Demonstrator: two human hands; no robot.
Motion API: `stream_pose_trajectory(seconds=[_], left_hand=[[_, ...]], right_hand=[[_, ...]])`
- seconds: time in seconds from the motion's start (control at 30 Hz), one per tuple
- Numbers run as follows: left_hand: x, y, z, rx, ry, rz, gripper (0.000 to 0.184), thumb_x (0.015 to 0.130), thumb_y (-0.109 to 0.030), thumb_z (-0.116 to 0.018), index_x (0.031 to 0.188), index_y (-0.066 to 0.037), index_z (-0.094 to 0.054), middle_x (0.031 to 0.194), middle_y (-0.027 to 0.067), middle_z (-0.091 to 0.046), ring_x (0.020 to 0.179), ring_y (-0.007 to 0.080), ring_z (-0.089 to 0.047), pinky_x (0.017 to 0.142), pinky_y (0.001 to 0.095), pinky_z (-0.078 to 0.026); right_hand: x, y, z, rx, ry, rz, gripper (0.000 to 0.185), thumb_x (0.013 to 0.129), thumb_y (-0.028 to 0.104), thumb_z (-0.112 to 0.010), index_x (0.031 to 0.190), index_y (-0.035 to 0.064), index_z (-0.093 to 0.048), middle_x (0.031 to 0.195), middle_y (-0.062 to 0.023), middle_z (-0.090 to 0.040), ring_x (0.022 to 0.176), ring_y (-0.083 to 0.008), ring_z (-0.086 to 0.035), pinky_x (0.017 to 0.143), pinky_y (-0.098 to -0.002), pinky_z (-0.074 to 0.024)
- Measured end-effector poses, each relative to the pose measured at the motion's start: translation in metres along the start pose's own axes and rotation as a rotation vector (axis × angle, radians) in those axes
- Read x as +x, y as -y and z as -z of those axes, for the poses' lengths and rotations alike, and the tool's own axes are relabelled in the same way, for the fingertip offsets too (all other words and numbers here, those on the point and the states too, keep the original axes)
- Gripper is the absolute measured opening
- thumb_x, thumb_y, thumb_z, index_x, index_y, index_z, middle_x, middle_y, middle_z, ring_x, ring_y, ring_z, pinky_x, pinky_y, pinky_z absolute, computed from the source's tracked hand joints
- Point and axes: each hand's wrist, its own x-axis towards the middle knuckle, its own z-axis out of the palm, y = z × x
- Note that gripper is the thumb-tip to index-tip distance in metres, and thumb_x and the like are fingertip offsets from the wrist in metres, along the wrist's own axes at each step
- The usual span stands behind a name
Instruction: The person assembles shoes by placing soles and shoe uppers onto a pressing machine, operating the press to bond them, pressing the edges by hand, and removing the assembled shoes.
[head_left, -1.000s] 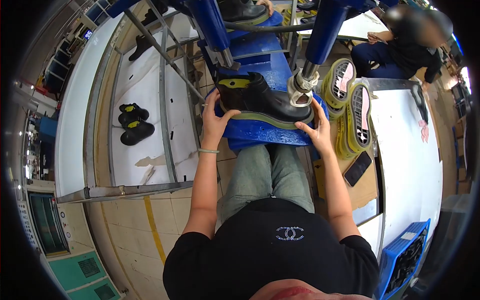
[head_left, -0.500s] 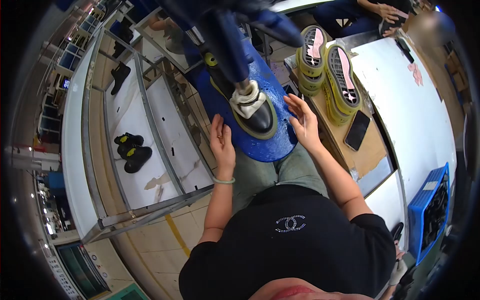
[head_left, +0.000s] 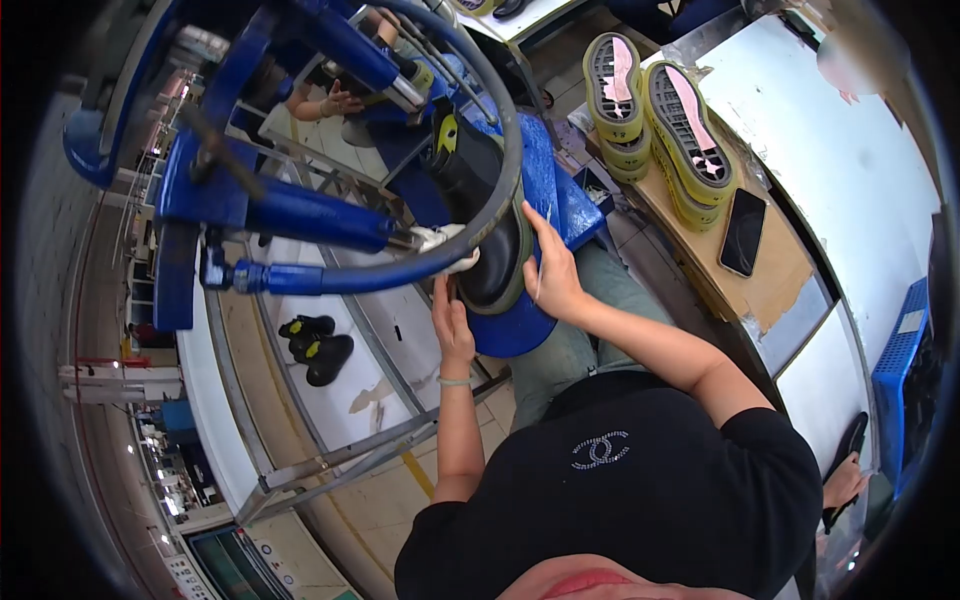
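Head camera view shows the black boot with a yellow-green patch and an olive sole [head_left: 490,275] lying on a glossy blue platform [head_left: 515,335], beneath a blue metal cylinder [head_left: 320,215] whose tip is wrapped in whitish cloth [head_left: 450,250]. Flanking the toe, the left hand [head_left: 455,325] and right hand [head_left: 555,275] have their fingers extended and unclenched, the right ones along the sole's edge; whether the left ones touch the boot, I cannot tell.
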Motion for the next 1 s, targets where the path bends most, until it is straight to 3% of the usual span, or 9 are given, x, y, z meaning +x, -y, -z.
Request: stream_pose_trajectory(seconds=[0.07,0.1,0.13,0.23,0.77,0.83,1.0], left_hand=[[-0.007,-0.013,-0.010,-0.230,-0.039,0.061,0.066,0.097,-0.030,-0.052,0.145,0.006,-0.024,0.144,0.0185,-0.038,0.134,0.0294,-0.038,0.111,0.0389,-0.028],[-0.004,-0.028,-0.016,-0.250,-0.023,0.072,0.074,0.093,-0.030,-0.060,0.146,0.006,-0.022,0.148,0.0176,-0.033,0.135,0.0264,-0.035,0.112,0.0363,-0.027],[-0.005,-0.028,-0.018,-0.246,-0.011,0.064,0.074,0.093,-0.030,-0.060,0.146,0.006,-0.022,0.148,0.0176,-0.033,0.135,0.0264,-0.035,0.112,0.0363,-0.027],[-0.006,-0.031,-0.022,-0.104,-0.100,0.118,0.084,0.076,-0.004,-0.077,0.144,0.005,-0.027,0.143,0.0178,-0.038,0.132,0.0273,-0.040,0.110,0.0359,-0.032],[-0.009,-0.028,-0.034,-0.165,-0.234,0.099,0.087,0.078,0.009,-0.069,0.147,0.002,-0.018,0.138,0.0204,-0.045,0.127,0.0276,-0.045,0.106,0.0366,-0.037],[-0.008,-0.033,-0.036,-0.227,-0.233,0.114,0.088,0.077,0.010,-0.069,0.147,0.002,-0.018,0.137,0.0202,-0.046,0.126,0.0275,-0.046,0.106,0.0367,-0.038],[-0.008,-0.039,-0.040,-0.242,-0.248,0.141,0.088,0.076,0.009,-0.070,0.147,0.002,-0.018,0.138,0.0196,-0.044,0.128,0.0272,-0.044,0.107,0.0363,-0.037]], right_hand=[[-0.002,0.003,-0.002,-0.021,-0.014,0.047,0.072,0.070,-0.012,-0.049,0.140,-0.0036,-0.034,0.141,-0.0230,-0.042,0.132,-0.0371,-0.040,0.110,-0.0382,-0.0313],[-0.004,0.004,-0.004,-0.017,0.000,0.039,0.074,0.067,-0.013,-0.048,0.139,-0.0040,-0.034,0.142,-0.0221,-0.040,0.134,-0.0374,-0.036,0.111,-0.0398,-0.0299],[-0.004,0.007,-0.004,-0.015,-0.015,0.040,0.074,0.067,-0.013,-0.048,0.139,-0.0040,-0.034,0.142,-0.0221,-0.040,0.134,-0.0374,-0.036,0.111,-0.0398,-0.0299],[-0.006,0.012,-0.004,-0.053,0.034,0.054,0.078,0.063,-0.014,-0.048,0.139,-0.0037,-0.035,0.144,-0.0213,-0.039,0.137,-0.0391,-0.032,0.112,-0.0426,-0.0284],[0.001,0.005,0.007,-0.074,0.138,0.081,0.080,0.062,-0.011,-0.053,0.140,-0.0055,-0.034,0.144,-0.0248,-0.038,0.135,-0.0427,-0.033,0.112,-0.0458,-0.0273],[0.003,0.006,0.007,-0.078,0.125,0.086,0.079,0.063,-0.014,-0.047,0.140,-0.0054,-0.035,0.143,-0.0242,-0.039,0.136,-0.0410,-0.033,0.111,-0.0431,-0.0296],[0.006,0.004,0.010,-0.080,0.172,0.104,0.077,0.064,-0.015,-0.047,0.139,-0.0060,-0.036,0.142,-0.0253,-0.040,0.136,-0.0402,-0.033,0.111,-0.0418,-0.0306]])
